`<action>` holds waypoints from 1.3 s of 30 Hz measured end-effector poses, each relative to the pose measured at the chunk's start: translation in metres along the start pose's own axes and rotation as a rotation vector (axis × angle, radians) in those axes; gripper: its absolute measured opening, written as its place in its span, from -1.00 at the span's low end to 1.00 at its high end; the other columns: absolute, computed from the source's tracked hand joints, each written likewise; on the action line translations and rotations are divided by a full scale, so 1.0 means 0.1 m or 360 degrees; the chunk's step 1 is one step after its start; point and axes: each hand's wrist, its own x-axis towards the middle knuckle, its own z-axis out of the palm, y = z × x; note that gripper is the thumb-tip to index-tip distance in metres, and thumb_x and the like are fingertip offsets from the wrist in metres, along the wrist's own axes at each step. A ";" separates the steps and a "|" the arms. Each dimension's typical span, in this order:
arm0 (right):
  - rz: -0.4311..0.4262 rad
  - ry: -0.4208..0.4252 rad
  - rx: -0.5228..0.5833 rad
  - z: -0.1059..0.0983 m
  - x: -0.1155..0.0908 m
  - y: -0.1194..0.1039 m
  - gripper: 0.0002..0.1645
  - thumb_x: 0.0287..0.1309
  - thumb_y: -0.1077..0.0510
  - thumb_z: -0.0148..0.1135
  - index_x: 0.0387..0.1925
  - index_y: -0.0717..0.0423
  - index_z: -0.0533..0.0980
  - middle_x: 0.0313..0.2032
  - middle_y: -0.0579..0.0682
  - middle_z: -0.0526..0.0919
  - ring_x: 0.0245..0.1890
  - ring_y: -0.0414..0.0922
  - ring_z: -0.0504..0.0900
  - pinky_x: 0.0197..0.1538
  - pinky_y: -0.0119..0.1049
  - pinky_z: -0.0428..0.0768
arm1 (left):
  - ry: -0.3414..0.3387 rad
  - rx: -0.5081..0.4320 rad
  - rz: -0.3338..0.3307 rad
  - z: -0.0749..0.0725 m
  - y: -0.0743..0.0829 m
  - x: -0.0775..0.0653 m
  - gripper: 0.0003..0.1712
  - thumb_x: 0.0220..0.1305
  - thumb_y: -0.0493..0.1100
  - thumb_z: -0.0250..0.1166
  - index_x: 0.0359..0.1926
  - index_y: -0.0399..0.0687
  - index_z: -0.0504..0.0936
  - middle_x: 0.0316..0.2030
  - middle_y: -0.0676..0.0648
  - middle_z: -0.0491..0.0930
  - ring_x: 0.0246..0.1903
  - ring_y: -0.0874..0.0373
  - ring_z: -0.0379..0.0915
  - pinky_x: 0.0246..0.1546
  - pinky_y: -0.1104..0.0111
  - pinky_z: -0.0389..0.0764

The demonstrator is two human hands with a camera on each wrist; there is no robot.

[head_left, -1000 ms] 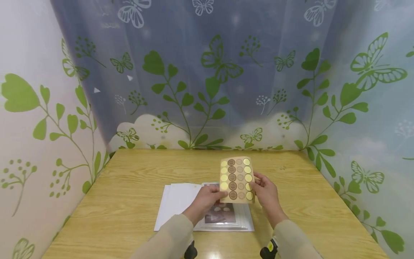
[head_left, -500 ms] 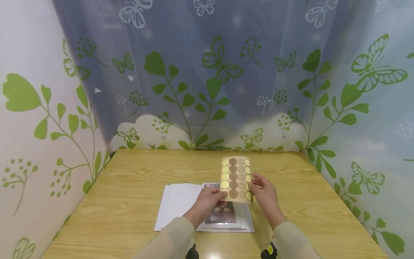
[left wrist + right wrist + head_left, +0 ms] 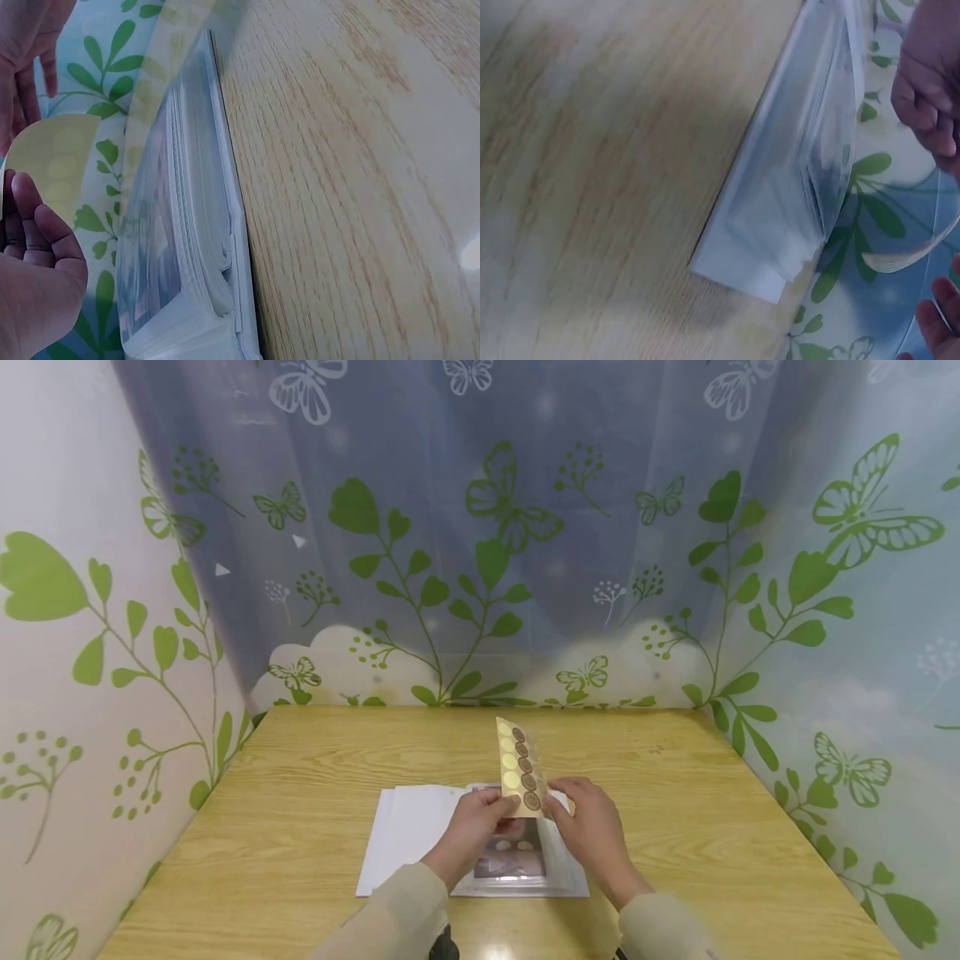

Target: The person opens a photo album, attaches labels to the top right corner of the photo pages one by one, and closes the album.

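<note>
Left hand [image 3: 474,820] pinches the sticker sheet [image 3: 517,764] at lower left — right hand [image 3: 592,827] holds its right side.

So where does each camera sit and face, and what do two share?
Head: on the head, facing forward and down at the sheet and book; left grip, right grip and sleeves show.
Left wrist: on that wrist, facing past the book, image sideways; left grip below, right grip above.
Right wrist: on that wrist, facing past the book, sideways; left grip above, right grip below.
The wrist views share the book, sheet and table.
</note>
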 end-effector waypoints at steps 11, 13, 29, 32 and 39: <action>-0.0248 0.0113 -0.0203 0.15 -0.09 -0.14 -0.77 0.06 0.06 0.48 -0.24 0.07 0.74 -0.30 -0.05 0.75 -0.28 -0.01 0.70 -0.16 0.09 0.58 | -0.0011 0.0035 0.0021 -0.02 -0.01 -0.01 -0.69 0.37 -0.12 0.25 -0.17 -0.35 0.68 -0.40 -0.10 0.68 -0.41 0.17 0.58 -0.17 0.18 0.64; -0.0216 0.0086 -0.0186 0.15 -0.10 -0.14 -0.77 0.07 0.06 0.48 -0.24 0.06 0.74 -0.31 -0.07 0.75 -0.27 -0.01 0.71 -0.15 0.09 0.57 | -0.0021 0.0047 0.0009 -0.01 0.00 -0.02 -0.69 0.37 -0.12 0.26 -0.18 -0.35 0.68 -0.40 -0.07 0.67 -0.41 0.17 0.57 -0.16 0.18 0.63; 0.0171 -0.0122 0.0116 0.13 -0.08 -0.21 -0.85 0.19 0.10 0.36 -0.33 0.08 0.74 -0.41 -0.11 0.73 -0.43 -0.19 0.61 -0.39 -0.24 0.53 | -0.0108 0.0073 0.0037 0.02 -0.03 0.01 -0.71 0.40 -0.26 0.19 -0.19 -0.53 0.62 -0.51 0.08 0.61 -0.48 0.25 0.53 -0.29 0.28 0.56; 0.0200 -0.0125 0.0126 0.13 -0.08 -0.22 -0.86 0.19 0.11 0.33 -0.33 0.08 0.74 -0.43 -0.13 0.72 -0.44 -0.22 0.57 -0.39 -0.25 0.52 | -0.0104 0.0091 0.0039 0.02 -0.02 0.01 -0.72 0.40 -0.27 0.18 -0.19 -0.54 0.61 -0.51 0.06 0.62 -0.48 0.25 0.52 -0.30 0.29 0.54; 0.0262 -0.0104 0.0170 0.12 -0.06 -0.22 -0.83 0.22 0.14 0.25 -0.33 0.08 0.74 -0.43 -0.11 0.71 -0.45 -0.20 0.54 -0.37 -0.24 0.51 | -0.0121 0.0080 0.0052 0.02 0.00 0.01 -0.71 0.41 -0.27 0.18 -0.17 -0.56 0.60 -0.47 -0.09 0.66 -0.48 0.25 0.53 -0.29 0.25 0.57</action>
